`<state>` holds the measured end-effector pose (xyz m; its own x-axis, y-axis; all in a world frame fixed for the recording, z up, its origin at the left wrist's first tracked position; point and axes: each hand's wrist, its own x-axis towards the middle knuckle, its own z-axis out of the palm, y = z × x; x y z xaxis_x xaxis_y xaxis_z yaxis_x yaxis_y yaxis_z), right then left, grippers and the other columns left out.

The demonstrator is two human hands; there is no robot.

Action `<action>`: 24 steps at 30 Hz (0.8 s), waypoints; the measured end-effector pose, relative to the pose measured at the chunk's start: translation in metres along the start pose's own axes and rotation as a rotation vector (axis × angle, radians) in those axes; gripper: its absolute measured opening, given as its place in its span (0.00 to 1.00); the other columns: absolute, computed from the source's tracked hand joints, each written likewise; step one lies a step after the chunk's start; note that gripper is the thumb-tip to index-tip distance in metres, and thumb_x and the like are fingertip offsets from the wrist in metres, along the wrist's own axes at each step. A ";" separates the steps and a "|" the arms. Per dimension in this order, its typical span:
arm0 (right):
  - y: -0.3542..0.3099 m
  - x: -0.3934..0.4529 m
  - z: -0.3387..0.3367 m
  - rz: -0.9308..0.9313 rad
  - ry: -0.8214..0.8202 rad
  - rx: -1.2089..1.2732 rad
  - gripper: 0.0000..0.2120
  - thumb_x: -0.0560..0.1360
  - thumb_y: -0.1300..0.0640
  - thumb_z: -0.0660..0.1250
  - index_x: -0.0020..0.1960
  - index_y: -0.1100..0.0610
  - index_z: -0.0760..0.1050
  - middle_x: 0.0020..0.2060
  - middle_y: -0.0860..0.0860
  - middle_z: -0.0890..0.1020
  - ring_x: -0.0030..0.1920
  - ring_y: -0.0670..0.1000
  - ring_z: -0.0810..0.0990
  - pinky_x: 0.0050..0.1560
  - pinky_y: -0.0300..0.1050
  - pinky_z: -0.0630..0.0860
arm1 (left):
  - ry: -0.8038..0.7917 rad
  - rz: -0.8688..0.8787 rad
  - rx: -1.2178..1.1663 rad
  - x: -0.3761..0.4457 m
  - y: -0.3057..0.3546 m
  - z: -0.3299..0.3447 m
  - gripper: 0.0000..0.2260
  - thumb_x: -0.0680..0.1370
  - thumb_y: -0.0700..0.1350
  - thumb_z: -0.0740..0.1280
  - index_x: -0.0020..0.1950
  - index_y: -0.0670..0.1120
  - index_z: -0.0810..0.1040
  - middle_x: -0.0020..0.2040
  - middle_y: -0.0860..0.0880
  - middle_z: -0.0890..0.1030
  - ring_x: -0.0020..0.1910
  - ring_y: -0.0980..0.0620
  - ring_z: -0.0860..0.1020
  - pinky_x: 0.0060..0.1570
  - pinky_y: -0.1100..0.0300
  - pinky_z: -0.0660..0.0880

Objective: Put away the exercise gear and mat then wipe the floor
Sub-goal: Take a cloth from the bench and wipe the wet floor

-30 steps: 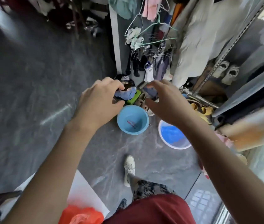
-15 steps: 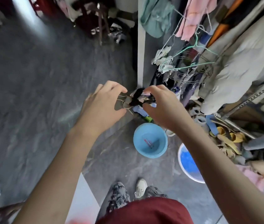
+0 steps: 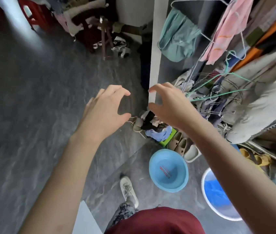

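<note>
While no mat or exercise gear can be picked out anywhere in view, the stage of the job has to be judged from what lies about.

Floor (image 3: 24, 115): dark grey, marbled, streaked with glare; no cloth or mop on it, so the wiping looks not yet begun.

Left hand (image 3: 105, 112): raised, fingers (image 3: 115, 89) spread and gently curved, holding nothing.

Right hand (image 3: 166, 107): raised just beside the left, fingers apart, thumb and forefinger forming an open C, holding nothing.

Heap of clothes and shoes (image 3: 152, 125): on the floor below both hands, at the foot of the white wall edge (image 3: 155, 65); whether any gear is among it I cannot tell.

Blue basin (image 3: 168, 170): empty, on the floor.

White bucket (image 3: 218, 196): blue inside, near the basin.

Clothes rack (image 3: 235, 98): crowded with hangers and garments.

Verdict: putting-away possibly finishing, wiping outstanding.
</note>
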<state>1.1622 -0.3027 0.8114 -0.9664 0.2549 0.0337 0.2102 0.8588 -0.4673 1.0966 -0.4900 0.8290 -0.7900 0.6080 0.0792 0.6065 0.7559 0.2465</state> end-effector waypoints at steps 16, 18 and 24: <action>-0.063 0.204 0.030 0.057 -0.010 -0.053 0.20 0.76 0.50 0.63 0.67 0.48 0.69 0.63 0.50 0.72 0.61 0.53 0.72 0.52 0.51 0.74 | -0.029 0.049 -0.016 0.178 -0.148 -0.037 0.21 0.75 0.55 0.68 0.67 0.58 0.69 0.69 0.60 0.67 0.63 0.53 0.69 0.58 0.51 0.69; -0.063 0.229 0.036 0.075 0.000 -0.065 0.20 0.75 0.50 0.63 0.67 0.48 0.69 0.63 0.49 0.72 0.60 0.54 0.72 0.50 0.50 0.74 | -0.037 0.055 -0.010 0.203 -0.158 -0.035 0.21 0.75 0.55 0.67 0.67 0.58 0.69 0.69 0.60 0.67 0.62 0.53 0.70 0.57 0.52 0.69; -0.054 0.319 0.049 0.092 -0.005 -0.042 0.21 0.74 0.51 0.63 0.67 0.49 0.68 0.63 0.50 0.71 0.60 0.56 0.73 0.52 0.53 0.74 | -0.082 0.062 0.011 0.301 -0.184 -0.031 0.20 0.75 0.56 0.67 0.67 0.59 0.69 0.68 0.58 0.70 0.64 0.52 0.70 0.56 0.51 0.70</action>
<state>0.8354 -0.2900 0.8042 -0.9434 0.3314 -0.0117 0.3039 0.8499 -0.4305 0.7447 -0.4539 0.8370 -0.7409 0.6714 0.0141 0.6554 0.7184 0.2329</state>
